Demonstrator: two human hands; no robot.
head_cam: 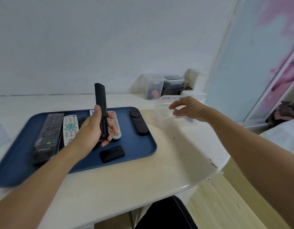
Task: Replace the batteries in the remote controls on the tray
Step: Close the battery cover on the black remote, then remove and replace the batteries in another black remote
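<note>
Blue tray point(143, 147) of remotes; clear box point(164, 103) under right hand point(188, 108).

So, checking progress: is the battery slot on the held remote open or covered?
Open: the remote shows its bare slot, and the cover lies on the tray.

A lived-in home bedroom: a cream desk point(126, 187) with a worn edge stands against a plain white wall point(110, 38), beside a sliding wardrobe door point(258, 55) printed with pink blossoms. White bedding point(282, 136) shows at right, crumpled clothes point(285, 111) lie on the wood floor point(214, 204), and plastic storage boxes point(155, 86) crowd the desk's far corner.
</note>
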